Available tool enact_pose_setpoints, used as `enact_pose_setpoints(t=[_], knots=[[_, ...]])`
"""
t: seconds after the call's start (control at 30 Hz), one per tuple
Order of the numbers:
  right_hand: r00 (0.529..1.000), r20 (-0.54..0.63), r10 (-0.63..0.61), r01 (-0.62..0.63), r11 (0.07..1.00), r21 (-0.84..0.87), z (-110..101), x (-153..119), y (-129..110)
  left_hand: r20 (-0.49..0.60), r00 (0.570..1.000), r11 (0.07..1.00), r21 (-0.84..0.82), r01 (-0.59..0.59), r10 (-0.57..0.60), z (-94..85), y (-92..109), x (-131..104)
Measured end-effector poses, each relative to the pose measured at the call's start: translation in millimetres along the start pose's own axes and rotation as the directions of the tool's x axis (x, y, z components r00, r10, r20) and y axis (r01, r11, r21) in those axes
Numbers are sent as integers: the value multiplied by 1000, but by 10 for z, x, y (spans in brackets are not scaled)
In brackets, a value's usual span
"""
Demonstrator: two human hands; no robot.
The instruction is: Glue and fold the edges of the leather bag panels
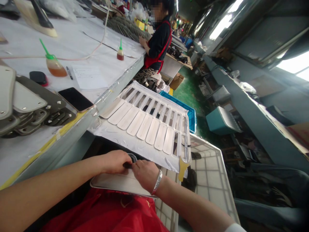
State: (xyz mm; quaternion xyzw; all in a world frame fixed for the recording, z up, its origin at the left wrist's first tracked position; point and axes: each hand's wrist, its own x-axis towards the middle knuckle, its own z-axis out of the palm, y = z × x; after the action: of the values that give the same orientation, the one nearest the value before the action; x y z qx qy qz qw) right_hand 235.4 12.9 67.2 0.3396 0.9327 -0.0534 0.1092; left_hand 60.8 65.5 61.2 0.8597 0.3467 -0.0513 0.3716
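My left hand (117, 162) and my right hand (145, 174) meet above my lap, fingers closed around a small dark piece with a grey rim (132, 157). Its shape is mostly hidden by the fingers. Under both hands lies a long pale board (111, 182) with a dark edge. Just beyond them, a white slotted rack (142, 149) holds a row of flat, pale, rounded strips (138, 123). A yellow piece (182, 169) sits at the rack's near right corner.
The worktable (116, 75) at left bears a phone (75, 99), stacked grey parts (45, 109), paper (89, 76) and a glue bottle (55, 66). White crate (212, 167) at right; blue crate (192, 119) behind the rack. A person in a red apron (166, 45) stands farther off.
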Motion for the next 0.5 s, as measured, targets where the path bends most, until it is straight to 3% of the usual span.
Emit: enact_pose_setpoints(t=[0.2, 0.5], knots=[[994, 72, 83, -79, 995, -60, -74, 125, -169, 37, 999, 1000, 19, 12, -13, -36, 28, 29], [995, 62, 76, -74, 997, -31, -50, 98, -102, 20, 999, 999, 18, 33, -34, -61, 71, -9]])
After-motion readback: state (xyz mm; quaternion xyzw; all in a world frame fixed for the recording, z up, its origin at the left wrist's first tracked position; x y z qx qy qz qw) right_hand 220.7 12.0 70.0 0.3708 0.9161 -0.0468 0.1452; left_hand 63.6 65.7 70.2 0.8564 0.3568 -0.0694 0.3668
